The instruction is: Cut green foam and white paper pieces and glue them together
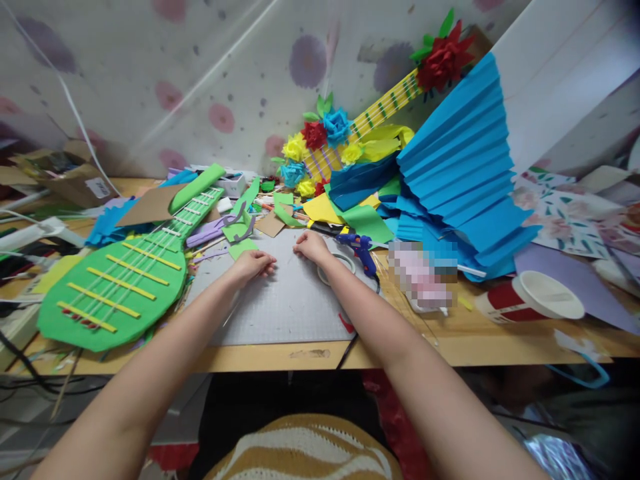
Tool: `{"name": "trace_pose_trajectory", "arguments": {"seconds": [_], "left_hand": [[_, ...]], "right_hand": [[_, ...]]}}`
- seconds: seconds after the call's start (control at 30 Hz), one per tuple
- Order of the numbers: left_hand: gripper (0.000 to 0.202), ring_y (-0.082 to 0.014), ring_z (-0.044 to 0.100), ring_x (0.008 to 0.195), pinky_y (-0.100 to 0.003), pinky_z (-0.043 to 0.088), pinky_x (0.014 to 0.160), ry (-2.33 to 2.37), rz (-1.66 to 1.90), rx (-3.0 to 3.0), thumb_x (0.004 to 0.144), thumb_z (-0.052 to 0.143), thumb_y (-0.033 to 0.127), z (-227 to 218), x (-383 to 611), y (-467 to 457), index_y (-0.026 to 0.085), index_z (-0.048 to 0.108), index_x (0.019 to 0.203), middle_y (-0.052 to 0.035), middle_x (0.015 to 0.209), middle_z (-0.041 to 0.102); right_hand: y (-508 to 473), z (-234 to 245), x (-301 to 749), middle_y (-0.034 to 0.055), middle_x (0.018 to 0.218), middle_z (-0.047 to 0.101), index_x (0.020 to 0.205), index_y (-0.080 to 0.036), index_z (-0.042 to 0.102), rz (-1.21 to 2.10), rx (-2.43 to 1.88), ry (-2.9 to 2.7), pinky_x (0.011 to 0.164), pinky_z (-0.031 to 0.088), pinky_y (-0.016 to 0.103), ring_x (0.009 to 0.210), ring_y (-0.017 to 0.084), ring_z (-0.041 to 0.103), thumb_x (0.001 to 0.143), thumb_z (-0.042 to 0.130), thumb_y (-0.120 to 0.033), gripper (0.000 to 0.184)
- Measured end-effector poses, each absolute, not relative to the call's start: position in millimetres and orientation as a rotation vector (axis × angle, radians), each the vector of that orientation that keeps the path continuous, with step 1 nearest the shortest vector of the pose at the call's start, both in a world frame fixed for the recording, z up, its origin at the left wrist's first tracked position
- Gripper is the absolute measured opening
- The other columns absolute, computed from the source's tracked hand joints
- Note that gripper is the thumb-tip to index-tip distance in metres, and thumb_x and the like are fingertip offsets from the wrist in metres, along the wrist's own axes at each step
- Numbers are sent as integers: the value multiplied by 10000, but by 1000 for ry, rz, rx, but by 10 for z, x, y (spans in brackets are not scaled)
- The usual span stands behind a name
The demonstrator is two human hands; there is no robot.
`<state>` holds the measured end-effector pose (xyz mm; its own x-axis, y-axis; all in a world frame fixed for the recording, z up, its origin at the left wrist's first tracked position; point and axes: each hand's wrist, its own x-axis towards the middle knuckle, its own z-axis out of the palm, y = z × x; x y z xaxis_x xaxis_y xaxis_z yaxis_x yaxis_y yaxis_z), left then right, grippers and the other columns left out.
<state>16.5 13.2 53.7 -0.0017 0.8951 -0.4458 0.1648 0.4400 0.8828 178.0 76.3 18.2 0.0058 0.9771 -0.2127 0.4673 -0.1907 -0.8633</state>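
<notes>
"What were the hands doing?"

"The left hand (pixel 256 265) and right hand (pixel 310 247) were over the back half of the grey mat (pixel 280 313), fingers curled in, tips drawn together. I couldn't tell whether either pinched something thin."

"And what lay nearest?"

"The roll of tape (pixel 351 263), partly behind the right forearm, toward the mat's right edge. The glue gun (pixel 361 250) was just beyond it, near the mat's back right corner, nozzle toward the right wrist."

"So what worried you?"

"A burn, if the gun was hot, which I couldn't see; a careless backward swing of that wrist would have caused it. Its cord (pixel 346 353) seemed to run over the table's front edge, so a snagged arm might have dragged the gun along."

"Anything else?"

"The cup (pixel 530 297), near the front edge at the right, might have been knocked by an elbow."

"And the table (pixel 280 360) itself?"

"Wooden, crowded. A green paper guitar (pixel 115 287) lay off the mat's left edge, scraps littered its back edge, and pleated blue paper (pixel 460 160) rose toward the table's back right."

"The room?"

"Flower-patterned sheeting (pixel 220 67) hung behind the back edge, and a cardboard box (pixel 80 177) sat by the back left corner."
</notes>
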Motion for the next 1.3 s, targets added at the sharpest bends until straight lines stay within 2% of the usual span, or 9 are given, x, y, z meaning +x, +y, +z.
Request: {"name": "trace_pose_trajectory", "arguments": {"seconds": [0.07, 0.2, 0.33, 0.47, 0.6, 0.73, 1.0, 1.17, 1.3], "left_hand": [[47, -58, 502, 429, -149, 334, 400, 1499, 770, 1009, 670, 618, 114, 552, 142, 134, 116, 639, 629, -9, 485, 586], [22, -63, 522, 458, -152, 321, 403, 1528, 783, 1007, 653, 627, 111, 569, 152, 134, 116, 648, 653, -13, 523, 603], [41, -58, 510, 459, -161, 297, 396, 1513, 798, 1028, 655, 625, 137, 539, 174, 146, 110, 652, 670, -20, 582, 619], [112, -55, 506, 479, -166, 289, 403, 1451, 843, 1046, 647, 627, 186, 491, 202, 154, 111, 666, 720, -31, 665, 644], [147, -72, 524, 513, -178, 321, 438, 1421, 870, 998, 607, 644, 207, 461, 254, 140, 114, 664, 719, -39, 678, 647], [173, -57, 472, 480, -185, 284, 429, 1425, 897, 1011, 573, 654, 210, 432, 258, 132, 108, 671, 711, -44, 686, 649], [207, -45, 379, 461, -200, 241, 447, 1384, 953, 1038, 572, 659, 258, 449, 197, 148, 98, 664, 704, -36, 664, 636], [234, -70, 399, 482, -217, 284, 496, 1292, 1111, 1189, 607, 648, 325, 424, 256, 142, 128, 622, 731, 11, 563, 567], [248, -72, 394, 484, -220, 280, 514, 1278, 1181, 1242, 637, 613, 343, 384, 267, 125, 130, 581, 761, 18, 554, 553]], "right_hand": [[755, 193, 1773, 13, 663, 614, 661, -185, 501, 891, -1741, -1690, 661, 442, 267, 669, 146, 586, 611, 669, -123, 186], [597, 283, 1845, 80, 929, 637, 903, -175, 565, 542, -1764, -1959, 772, 421, 297, 880, 187, 580, 750, 567, -197, 154], [297, 428, 2075, 160, 1037, 601, 1011, -125, 556, 196, -1906, -2224, 798, 408, 326, 966, 246, 555, 799, 471, -158, 230], [13, 537, 2266, 200, 1056, 570, 1068, -69, 523, -16, -2062, -2330, 805, 411, 350, 1011, 287, 522, 821, 470, -252, 312], [-106, 556, 2302, 221, 1063, 563, 1072, -40, 524, -3, -2135, -2341, 799, 418, 342, 1016, 289, 518, 805, 493, -304, 377], [-71, 561, 2321, 239, 1041, 580, 1024, -16, 572, 115, -2161, -2321, 793, 416, 320, 983, 278, 553, 788, 494, -283, 365], [-38, 503, 2450, 44, 935, 627, 929, -172, 559, 726, -1853, -1936, 718, 401, 232, 839, 151, 567, 742, 521, -335, 251], [-89, 382, 2334, 67, 977, 551, 935, -163, 480, 525, -1710, -1982, 751, 392, 272, 885, 178, 515, 635, 623, -422, 421], [-83, 343, 2263, 60, 949, 537, 943, -172, 453, 514, -1661, -1995, 762, 387, 289, 883, 185, 506, 643, 615, -452, 441]]}}
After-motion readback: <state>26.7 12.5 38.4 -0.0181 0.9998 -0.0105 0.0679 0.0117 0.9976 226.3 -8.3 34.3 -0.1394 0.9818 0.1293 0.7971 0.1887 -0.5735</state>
